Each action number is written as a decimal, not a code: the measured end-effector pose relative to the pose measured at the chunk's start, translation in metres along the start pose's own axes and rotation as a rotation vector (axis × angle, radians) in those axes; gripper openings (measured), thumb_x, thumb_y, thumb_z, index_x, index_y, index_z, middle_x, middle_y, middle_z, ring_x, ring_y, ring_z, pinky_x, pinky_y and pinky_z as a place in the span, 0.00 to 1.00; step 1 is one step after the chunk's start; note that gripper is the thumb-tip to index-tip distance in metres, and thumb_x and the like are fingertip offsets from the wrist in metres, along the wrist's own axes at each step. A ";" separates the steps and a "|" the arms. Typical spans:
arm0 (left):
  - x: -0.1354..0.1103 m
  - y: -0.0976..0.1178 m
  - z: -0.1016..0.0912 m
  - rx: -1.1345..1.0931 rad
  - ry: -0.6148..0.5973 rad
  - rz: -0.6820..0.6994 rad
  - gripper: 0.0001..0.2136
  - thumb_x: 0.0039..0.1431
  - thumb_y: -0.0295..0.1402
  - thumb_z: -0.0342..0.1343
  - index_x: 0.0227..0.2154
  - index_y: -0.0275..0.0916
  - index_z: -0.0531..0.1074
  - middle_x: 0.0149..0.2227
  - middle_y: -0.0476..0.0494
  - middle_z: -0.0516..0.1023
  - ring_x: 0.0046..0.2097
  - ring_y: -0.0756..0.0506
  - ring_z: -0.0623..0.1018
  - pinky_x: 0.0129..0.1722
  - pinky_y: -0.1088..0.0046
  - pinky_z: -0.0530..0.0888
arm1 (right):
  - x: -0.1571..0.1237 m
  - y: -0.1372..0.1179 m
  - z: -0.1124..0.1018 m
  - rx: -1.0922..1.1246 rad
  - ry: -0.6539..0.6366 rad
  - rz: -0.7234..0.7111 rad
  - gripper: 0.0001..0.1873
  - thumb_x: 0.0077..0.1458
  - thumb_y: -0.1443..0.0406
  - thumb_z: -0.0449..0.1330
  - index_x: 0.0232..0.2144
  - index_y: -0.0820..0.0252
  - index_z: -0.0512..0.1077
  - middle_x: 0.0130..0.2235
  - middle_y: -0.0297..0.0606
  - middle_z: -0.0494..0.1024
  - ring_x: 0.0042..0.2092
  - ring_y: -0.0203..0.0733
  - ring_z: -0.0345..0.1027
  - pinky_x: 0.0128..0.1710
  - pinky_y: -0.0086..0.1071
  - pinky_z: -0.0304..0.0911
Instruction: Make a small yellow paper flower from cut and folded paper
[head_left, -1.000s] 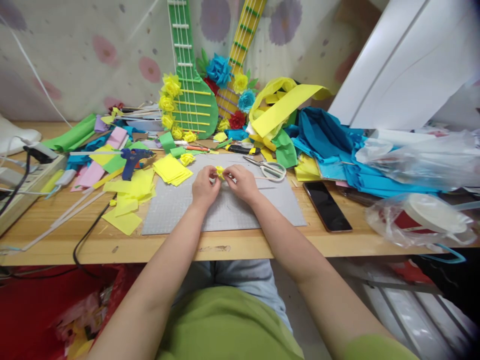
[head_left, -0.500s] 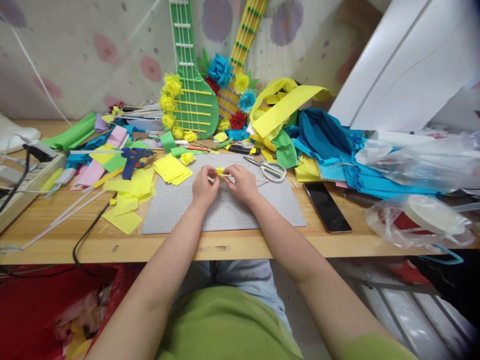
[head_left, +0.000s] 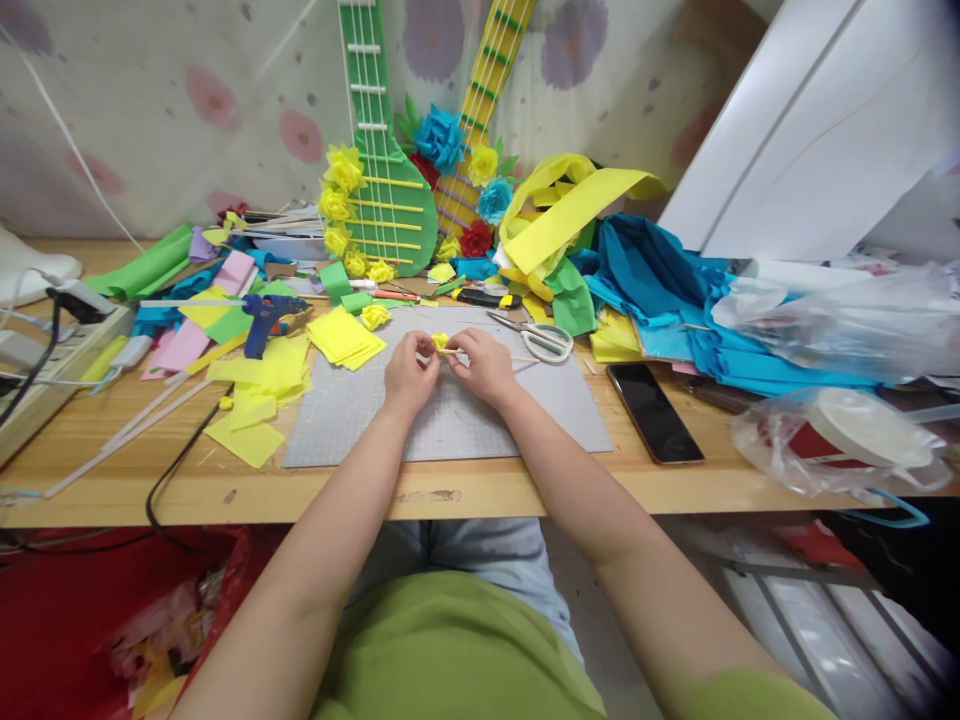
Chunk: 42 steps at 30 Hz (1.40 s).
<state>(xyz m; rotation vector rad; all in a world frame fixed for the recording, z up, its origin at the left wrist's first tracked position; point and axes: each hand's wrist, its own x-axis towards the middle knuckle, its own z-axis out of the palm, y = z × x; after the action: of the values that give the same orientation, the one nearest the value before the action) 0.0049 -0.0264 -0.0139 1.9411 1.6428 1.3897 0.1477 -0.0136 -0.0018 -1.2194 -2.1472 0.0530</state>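
Both my hands meet over the grey cutting mat [head_left: 450, 420] at the middle of the wooden table. My left hand [head_left: 409, 372] and my right hand [head_left: 484, 365] pinch a small yellow paper piece [head_left: 440, 341] between their fingertips. A thin wooden stick [head_left: 480, 353] runs from that yellow piece to the right, under my right hand's fingers. Both hands are closed in a pinch. A finished yellow paper flower [head_left: 374, 317] and a stack of yellow paper squares [head_left: 345, 338] lie just to the left of my hands.
Scissors [head_left: 536, 337] lie right of my hands, a black phone [head_left: 654, 412] further right. A blue glue gun [head_left: 266, 318] and loose yellow sheets [head_left: 255, 400] sit left. Two paper guitars [head_left: 390, 200] with flowers lean at the back. Blue crepe paper [head_left: 660, 290] and plastic bags [head_left: 840, 440] fill the right.
The yellow piece between my fingers looks smaller and tighter than a second ago. My hands have stayed in the same spot.
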 end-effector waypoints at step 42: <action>0.005 -0.005 -0.006 0.154 -0.230 0.033 0.02 0.49 0.29 0.51 0.25 0.38 0.67 0.31 0.46 0.67 0.36 0.48 0.69 0.35 0.72 0.67 | 0.001 0.009 -0.007 0.156 -0.209 0.038 0.09 0.50 0.68 0.51 0.31 0.57 0.70 0.42 0.37 0.68 0.43 0.38 0.62 0.39 0.31 0.58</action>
<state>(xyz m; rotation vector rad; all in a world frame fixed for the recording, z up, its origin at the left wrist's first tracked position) -0.0035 -0.0232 -0.0117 2.1304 1.6571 1.0306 0.1586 -0.0094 0.0013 -1.2075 -2.2494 0.3724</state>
